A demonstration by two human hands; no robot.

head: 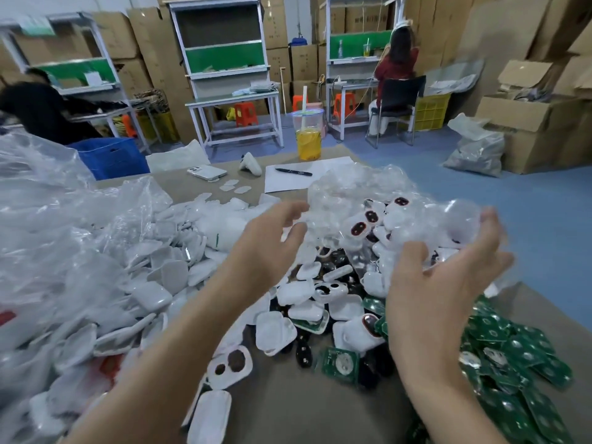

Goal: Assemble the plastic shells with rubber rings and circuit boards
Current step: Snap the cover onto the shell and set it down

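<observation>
At twelve o'clock we see a plastic cup (pixel 309 136) of yellow drink on the far tabletop (pixel 179 187) edge, with a black pen (pixel 293 172) lying on a white sheet (pixel 282 184) just before it. At eleven o'clock lies a white phone (pixel 207 172); at one o'clock a person (pixel 397 64) sits at a workbench (pixel 358 48).

My right hand (pixel 448 274) is blurry at the fingers. The clear bag (pixel 368 193) is crumpled by them, so I cannot tell if I hold it. The bag partly hides some white shells (pixel 299 293). The green circuit boards (pixel 519 357) run off the lower right edge. A person (pixel 35 107) at the upper left is blurry and cut off.
</observation>
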